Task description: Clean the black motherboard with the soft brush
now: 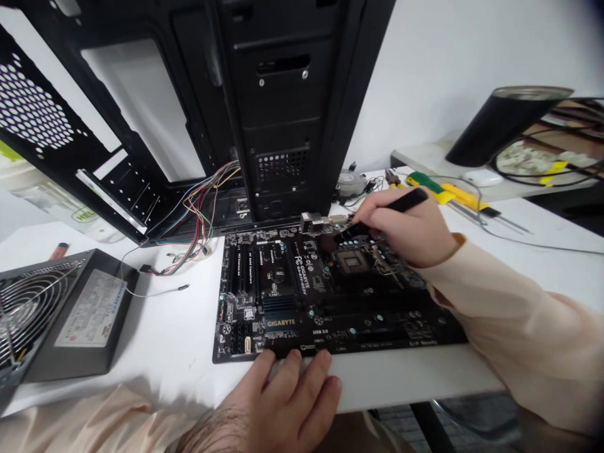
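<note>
A black Gigabyte motherboard (pixel 278 283) lies flat on the white table. My left hand (pixel 287 402) rests at the board's near edge, its fingers spread and its fingertips at the edge, holding nothing. Over the far right part of the board, my right hand (pixel 406 226) is wrapped round a black brush-like tool (pixel 408 200). The tool slants down to the left, and its dark lower end is near the board between the rear ports (pixel 311 223) and the CPU socket (pixel 353 261). Contact at its tip is hard to make out.
An open black computer case (pixel 283 119) stands behind the board, with loose coloured wires (pixel 201 214). A power supply (pixel 89 314) sits at left. Screwdrivers (pixel 453 192), pliers (pixel 392 178) and a cooler (pixel 350 182) lie back right. Beyond them is a black cup (pixel 504 126).
</note>
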`<act>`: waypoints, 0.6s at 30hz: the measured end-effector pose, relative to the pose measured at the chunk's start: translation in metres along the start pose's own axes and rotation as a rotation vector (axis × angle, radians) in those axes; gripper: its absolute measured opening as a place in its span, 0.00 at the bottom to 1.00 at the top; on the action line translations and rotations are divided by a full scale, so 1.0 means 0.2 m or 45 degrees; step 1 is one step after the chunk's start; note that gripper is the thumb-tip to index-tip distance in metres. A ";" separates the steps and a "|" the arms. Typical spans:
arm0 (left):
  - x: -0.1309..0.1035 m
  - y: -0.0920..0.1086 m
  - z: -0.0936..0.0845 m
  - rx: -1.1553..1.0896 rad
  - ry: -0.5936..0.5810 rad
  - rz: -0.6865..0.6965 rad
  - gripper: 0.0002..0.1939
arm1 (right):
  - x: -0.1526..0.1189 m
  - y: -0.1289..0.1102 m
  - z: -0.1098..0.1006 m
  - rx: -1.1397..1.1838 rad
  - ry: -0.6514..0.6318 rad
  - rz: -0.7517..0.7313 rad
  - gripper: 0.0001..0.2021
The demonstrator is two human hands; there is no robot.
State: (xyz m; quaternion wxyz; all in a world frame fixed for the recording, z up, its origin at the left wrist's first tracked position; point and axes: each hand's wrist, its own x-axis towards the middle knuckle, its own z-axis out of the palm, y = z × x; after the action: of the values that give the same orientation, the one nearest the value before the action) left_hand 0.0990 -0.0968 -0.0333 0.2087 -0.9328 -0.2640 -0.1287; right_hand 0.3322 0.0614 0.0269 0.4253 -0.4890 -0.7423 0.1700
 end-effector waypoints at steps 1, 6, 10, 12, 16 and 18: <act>0.00 0.00 0.00 0.001 -0.009 0.000 0.15 | 0.00 -0.01 0.00 0.068 0.020 0.025 0.10; 0.00 0.00 0.00 -0.005 -0.040 0.012 0.15 | 0.00 -0.05 0.03 0.243 -0.133 0.074 0.08; -0.01 0.00 0.00 0.002 -0.029 0.028 0.15 | 0.00 -0.04 0.05 0.155 -0.191 0.041 0.07; -0.02 0.00 0.00 -0.001 -0.053 0.028 0.15 | 0.00 -0.04 0.05 0.139 -0.183 0.035 0.07; -0.02 0.00 0.00 -0.009 -0.077 0.012 0.15 | 0.00 -0.04 0.04 0.123 -0.181 0.015 0.07; -0.02 0.01 0.00 -0.013 -0.099 -0.006 0.15 | 0.00 -0.03 0.04 0.121 -0.194 0.004 0.08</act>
State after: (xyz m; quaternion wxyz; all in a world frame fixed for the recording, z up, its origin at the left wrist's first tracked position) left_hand 0.0973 -0.1000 -0.0343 0.1934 -0.9376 -0.2733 -0.0941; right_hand 0.3217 0.0590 0.0260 0.3903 -0.4550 -0.7628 0.2423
